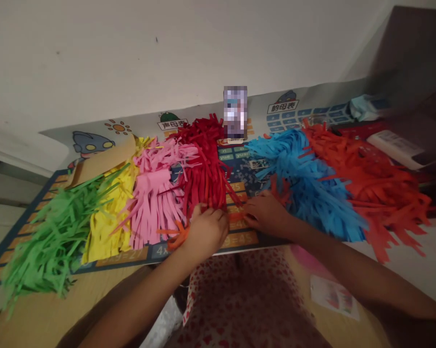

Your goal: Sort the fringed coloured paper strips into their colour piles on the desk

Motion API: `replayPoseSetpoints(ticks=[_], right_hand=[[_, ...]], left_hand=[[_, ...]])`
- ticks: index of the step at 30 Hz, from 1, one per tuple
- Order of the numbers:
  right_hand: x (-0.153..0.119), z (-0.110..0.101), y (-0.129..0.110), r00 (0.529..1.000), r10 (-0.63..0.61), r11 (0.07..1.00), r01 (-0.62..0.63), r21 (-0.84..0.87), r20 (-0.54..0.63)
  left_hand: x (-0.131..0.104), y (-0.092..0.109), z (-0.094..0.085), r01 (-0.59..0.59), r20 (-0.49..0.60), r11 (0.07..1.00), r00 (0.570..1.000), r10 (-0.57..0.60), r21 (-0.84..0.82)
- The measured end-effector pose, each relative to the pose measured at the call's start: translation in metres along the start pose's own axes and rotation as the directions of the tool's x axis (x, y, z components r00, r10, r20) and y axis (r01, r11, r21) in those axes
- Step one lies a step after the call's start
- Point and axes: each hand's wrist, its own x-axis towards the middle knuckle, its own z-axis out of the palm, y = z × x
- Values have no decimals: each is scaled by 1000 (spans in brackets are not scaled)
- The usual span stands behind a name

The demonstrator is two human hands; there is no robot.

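Between my hands, an orange fringed paper strip (235, 213) is stretched low over the mat. My left hand (206, 229) is closed on its left part, with orange fringe (177, 237) sticking out at the left. My right hand (264, 212) pinches the other part, and orange-red fringe (281, 191) shows just above it. Dark red fringe (205, 181) lies right behind my left hand. Pink (154, 203), yellow (111, 217) and green fringe (58, 232) spread to the left. Blue fringe (308, 183) and a red-orange bundle (373, 183) lie to the right.
A phone (235, 112) leans upright at the back of the printed mat (125, 256). Brown card (102, 162) lies across the yellow and green fringe. At the right are a white packet (395, 149) and crumpled pale plastic (364, 107). A wall rises behind.
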Motion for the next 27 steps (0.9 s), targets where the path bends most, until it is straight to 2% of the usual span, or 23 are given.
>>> replayPoseSetpoints(ticks=[4, 8, 13, 18, 23, 25, 27], right_hand=[[-8, 3, 11, 1000, 17, 1000, -17, 8, -7], [-18, 10, 29, 996, 80, 984, -72, 161, -44], [-17, 7, 33, 985, 168, 956, -155, 249, -32], [-8, 1, 29, 978, 205, 943, -205, 260, 28], [2, -4, 27, 955, 274, 939, -291, 186, 112], [4, -7, 25, 937, 321, 927, -341, 156, 139], [3, -9, 21, 940, 325, 936, -336, 104, 104]], left_hand=[[-11, -15, 8, 13, -62, 1000, 998, -15, -23], [-20, -30, 14, 84, -108, 985, 989, -101, -153], [-18, -32, 13, 192, -40, 955, 978, -206, -228], [-10, -27, 8, 238, -1, 955, 970, -242, -175], [-4, -24, 6, 273, 29, 959, 962, -271, -76], [-4, -24, 7, 270, -1, 961, 963, -271, -64], [-5, -23, 8, 198, -62, 980, 978, -200, -37]])
